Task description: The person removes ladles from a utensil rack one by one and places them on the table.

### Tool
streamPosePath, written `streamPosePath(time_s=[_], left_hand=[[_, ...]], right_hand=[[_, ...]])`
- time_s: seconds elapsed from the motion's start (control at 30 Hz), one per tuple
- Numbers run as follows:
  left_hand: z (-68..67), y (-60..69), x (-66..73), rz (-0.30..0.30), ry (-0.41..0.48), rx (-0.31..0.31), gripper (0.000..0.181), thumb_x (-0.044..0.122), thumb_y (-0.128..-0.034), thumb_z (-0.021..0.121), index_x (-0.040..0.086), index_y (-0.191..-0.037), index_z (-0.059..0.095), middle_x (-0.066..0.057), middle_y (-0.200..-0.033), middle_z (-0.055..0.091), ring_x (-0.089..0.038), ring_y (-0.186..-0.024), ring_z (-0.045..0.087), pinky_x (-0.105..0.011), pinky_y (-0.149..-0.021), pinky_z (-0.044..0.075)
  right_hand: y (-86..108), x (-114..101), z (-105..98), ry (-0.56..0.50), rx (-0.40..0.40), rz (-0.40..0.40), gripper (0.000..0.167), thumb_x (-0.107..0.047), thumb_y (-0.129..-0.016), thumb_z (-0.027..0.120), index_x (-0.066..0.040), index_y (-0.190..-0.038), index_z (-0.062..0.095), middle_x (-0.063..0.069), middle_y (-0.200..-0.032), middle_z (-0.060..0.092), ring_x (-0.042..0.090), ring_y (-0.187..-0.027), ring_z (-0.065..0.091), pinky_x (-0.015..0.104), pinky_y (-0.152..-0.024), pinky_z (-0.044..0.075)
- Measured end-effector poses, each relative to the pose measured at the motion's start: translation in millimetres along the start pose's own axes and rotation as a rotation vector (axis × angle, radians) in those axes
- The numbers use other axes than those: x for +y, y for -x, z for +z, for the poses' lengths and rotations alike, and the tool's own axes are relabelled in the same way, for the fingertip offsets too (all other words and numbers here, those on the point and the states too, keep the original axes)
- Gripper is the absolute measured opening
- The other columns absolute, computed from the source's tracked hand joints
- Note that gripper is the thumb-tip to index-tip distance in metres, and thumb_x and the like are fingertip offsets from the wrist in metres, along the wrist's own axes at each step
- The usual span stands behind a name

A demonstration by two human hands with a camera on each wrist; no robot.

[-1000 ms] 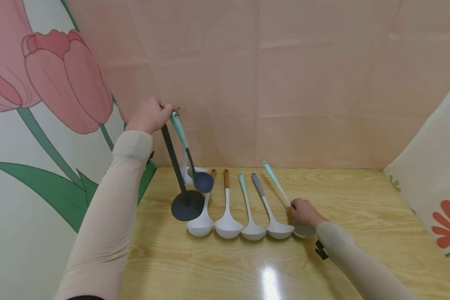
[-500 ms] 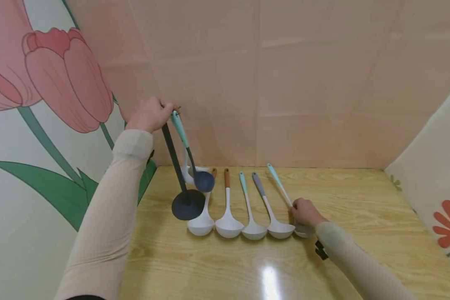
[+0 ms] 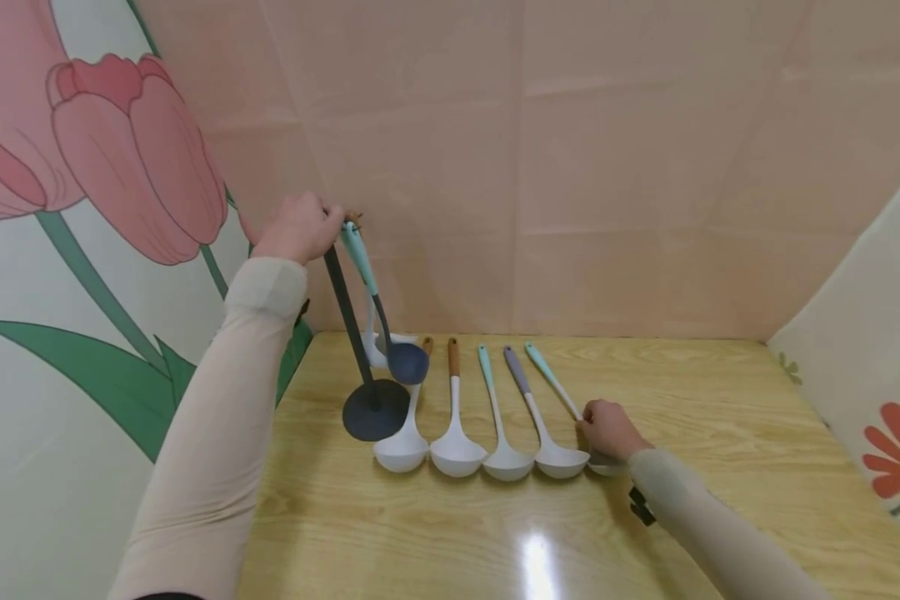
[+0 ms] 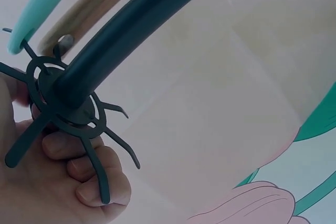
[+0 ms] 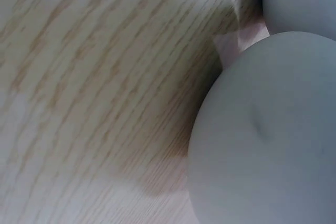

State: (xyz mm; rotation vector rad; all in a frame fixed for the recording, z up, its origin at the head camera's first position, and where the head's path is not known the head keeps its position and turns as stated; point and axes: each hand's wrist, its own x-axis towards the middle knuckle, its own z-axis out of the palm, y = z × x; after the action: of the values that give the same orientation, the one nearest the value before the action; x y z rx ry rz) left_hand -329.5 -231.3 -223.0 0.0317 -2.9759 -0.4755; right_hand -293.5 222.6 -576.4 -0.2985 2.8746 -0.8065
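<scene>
My left hand (image 3: 300, 229) holds the top of a black utensil stand (image 3: 348, 312), its fingers curled under the hook wheel (image 4: 68, 98) in the left wrist view. From the hooks hang a teal-handled ladle with a navy bowl (image 3: 407, 362) and a wooden-handled utensil (image 4: 100, 9). At the right end of a ladle row, my right hand (image 3: 611, 427) grips a teal-handled white ladle (image 3: 556, 379) low on its shaft, partly covering the bowl. That bowl (image 5: 268, 135) seems to fill the right wrist view's right side. Beside it lies the purple-handled ladle (image 3: 528, 392).
Left of these lie another teal-handled ladle (image 3: 495, 400) and a brown-handled ladle (image 3: 454, 400). A further brown-handled ladle (image 3: 402, 450) lies close by the stand's round base (image 3: 375, 410). A pink sheet (image 3: 607, 167) backs the wooden table (image 3: 420, 533).
The handle end of the ladle in my right hand swings slightly right, then back left and down toward the table. My left hand stays on the stand's top.
</scene>
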Motion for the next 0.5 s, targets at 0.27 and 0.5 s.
streamPosePath(time_s=[0.27, 0.5], left_hand=[[-2.7, 2.2, 0.4, -0.007, -0.003, -0.003, 0.045, 0.038, -0.0975, 0.036, 0.011, -0.063, 0.045, 0.001, -0.057, 0.038, -0.019, -0.055, 0.04, -0.031, -0.051, 0.035], [-1.8, 2.9, -0.5, -0.044, 0.1, 0.056, 0.035, 0.036, -0.0921, 0.046, 0.005, -0.076, 0.046, 0.0, -0.061, 0.036, -0.017, -0.051, 0.038, -0.03, -0.047, 0.035]], right_hand=[[-1.5, 0.9, 2.1, 0.03, 0.021, -0.013, 0.012, -0.005, -0.09, 0.067, 0.003, -0.082, 0.064, 0.007, -0.071, 0.061, 0.019, -0.064, 0.055, 0.031, -0.057, 0.046], [-3.7, -0.5, 0.2, 0.027, 0.022, -0.009, 0.01, -0.003, -0.089, 0.063, 0.006, -0.088, 0.062, 0.009, -0.073, 0.061, 0.02, -0.064, 0.055, 0.032, -0.057, 0.047]])
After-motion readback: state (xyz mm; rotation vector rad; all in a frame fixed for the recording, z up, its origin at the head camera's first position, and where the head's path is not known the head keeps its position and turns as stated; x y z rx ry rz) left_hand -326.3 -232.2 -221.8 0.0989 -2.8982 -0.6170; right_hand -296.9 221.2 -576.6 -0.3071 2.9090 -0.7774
